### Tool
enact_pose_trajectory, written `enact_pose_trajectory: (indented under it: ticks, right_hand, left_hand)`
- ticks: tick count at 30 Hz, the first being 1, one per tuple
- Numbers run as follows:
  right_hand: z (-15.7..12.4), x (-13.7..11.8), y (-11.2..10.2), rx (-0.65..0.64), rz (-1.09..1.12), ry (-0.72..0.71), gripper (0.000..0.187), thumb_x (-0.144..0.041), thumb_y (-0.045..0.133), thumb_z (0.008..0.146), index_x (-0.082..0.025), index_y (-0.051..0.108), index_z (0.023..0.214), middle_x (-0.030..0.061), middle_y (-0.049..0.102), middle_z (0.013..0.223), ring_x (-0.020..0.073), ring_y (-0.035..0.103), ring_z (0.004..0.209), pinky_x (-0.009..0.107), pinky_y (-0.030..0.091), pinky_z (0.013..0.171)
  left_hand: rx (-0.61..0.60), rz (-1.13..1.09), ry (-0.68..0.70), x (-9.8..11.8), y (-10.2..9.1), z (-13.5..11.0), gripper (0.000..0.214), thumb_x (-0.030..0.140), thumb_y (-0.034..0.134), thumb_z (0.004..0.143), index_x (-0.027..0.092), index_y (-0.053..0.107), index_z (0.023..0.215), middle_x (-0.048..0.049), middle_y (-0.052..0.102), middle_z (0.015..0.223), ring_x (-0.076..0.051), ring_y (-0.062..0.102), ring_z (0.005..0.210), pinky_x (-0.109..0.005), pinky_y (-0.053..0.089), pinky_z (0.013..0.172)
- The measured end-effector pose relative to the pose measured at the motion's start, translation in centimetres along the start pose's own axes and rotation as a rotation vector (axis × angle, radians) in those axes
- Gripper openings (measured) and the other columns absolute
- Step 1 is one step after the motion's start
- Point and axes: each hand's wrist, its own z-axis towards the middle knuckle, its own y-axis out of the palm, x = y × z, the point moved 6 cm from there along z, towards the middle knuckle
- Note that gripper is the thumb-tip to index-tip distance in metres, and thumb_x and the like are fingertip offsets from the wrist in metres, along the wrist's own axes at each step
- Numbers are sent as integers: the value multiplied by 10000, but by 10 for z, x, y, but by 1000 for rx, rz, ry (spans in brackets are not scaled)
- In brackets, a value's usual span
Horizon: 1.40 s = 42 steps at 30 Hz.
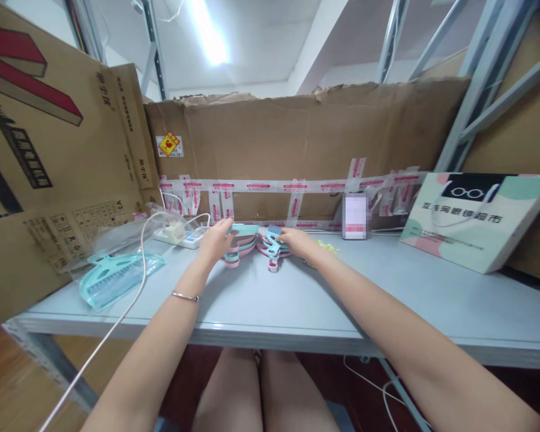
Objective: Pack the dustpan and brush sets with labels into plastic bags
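Two small piles of light blue and pink plastic pieces sit side by side near the back of the table. A light blue piece, apparently a small dustpan (245,230), tops the left pile. My left hand (218,237) grips its left edge, with the thumb toward the middle. On the right pile lies a light blue brush (273,245) with bristles at its far end. My right hand (296,241) has its fingertips closed on the brush's right side. Pink and blue handle ends (231,261) poke out toward me beneath.
A bagged light blue dustpan and brush set (117,277) lies at left, by a white cable (141,264) and power strip (191,240). Cardboard (306,138) walls the back. A phone (356,217) and a printed box (468,222) stand at right. A yellow-green packet (327,246) lies behind my right wrist.
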Motion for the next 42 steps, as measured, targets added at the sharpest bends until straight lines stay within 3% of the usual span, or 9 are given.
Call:
enact_pose_trajectory:
  ticks: [4, 7, 16, 21, 27, 33, 42]
  right_hand:
    - [1, 4, 17, 18, 68, 51, 503, 17, 531, 680, -245, 658, 1090, 57, 648, 1030, 191, 604, 909, 234, 398, 723]
    - [-1, 4, 26, 49, 119, 85, 449, -35, 519, 723, -211, 640, 1118, 77, 639, 1074, 198, 595, 948, 250, 417, 771]
    - [-5, -1, 34, 117, 206, 56, 445, -48, 447, 773, -157, 596, 1177, 109, 613, 1166, 194, 543, 1076, 295, 387, 937]
    - [-6, 0, 32, 143, 226, 26, 488, -40, 420, 776, -132, 552, 1236, 149, 554, 1257, 219, 501, 1148, 350, 364, 983]
    - [-8, 3, 31, 115, 261, -2, 466, -44, 432, 781, -177, 589, 1198, 98, 607, 1208, 191, 538, 1125, 321, 384, 976]
    - [-10, 9, 28, 124, 290, 32, 433, -56, 463, 773, -190, 621, 1153, 95, 619, 1199, 206, 557, 1108, 338, 392, 973]
    - [-12, 13, 16, 228, 351, 86, 493, 2, 420, 705, -157, 637, 1118, 99, 630, 1177, 202, 551, 1115, 353, 374, 1010]
  left_hand:
    - [-296, -1, -22, 3, 17, -12, 136, 318, 529, 770, 204, 500, 837, -50, 611, 807, -216, 556, 742, -294, 376, 635]
    - [-378, -57, -102, 4, 22, -19, 324, 513, 542, 745, 203, 472, 807, -54, 608, 814, -213, 548, 713, -283, 360, 597]
    - [-331, -76, -119, -2, 24, -17, 428, 618, 525, 719, 197, 447, 735, -64, 577, 797, -202, 516, 682, -287, 341, 595]
    - [-257, -65, -133, -7, 20, -13, 346, 536, 482, 782, 194, 507, 738, -49, 584, 738, -208, 516, 696, -297, 337, 621]
    - [-215, -58, -86, -11, 19, -10, 226, 375, 529, 763, 193, 505, 633, -45, 575, 696, -199, 504, 674, -301, 337, 626]
    - [-44, -69, -57, -12, 11, -6, 189, 312, 470, 801, 204, 440, 649, -35, 519, 705, -190, 475, 686, -312, 368, 669]
    - [508, -219, -78, -12, -39, -9, 56, 197, 413, 836, 207, 447, 793, -66, 488, 823, -222, 479, 845, -358, 367, 824]
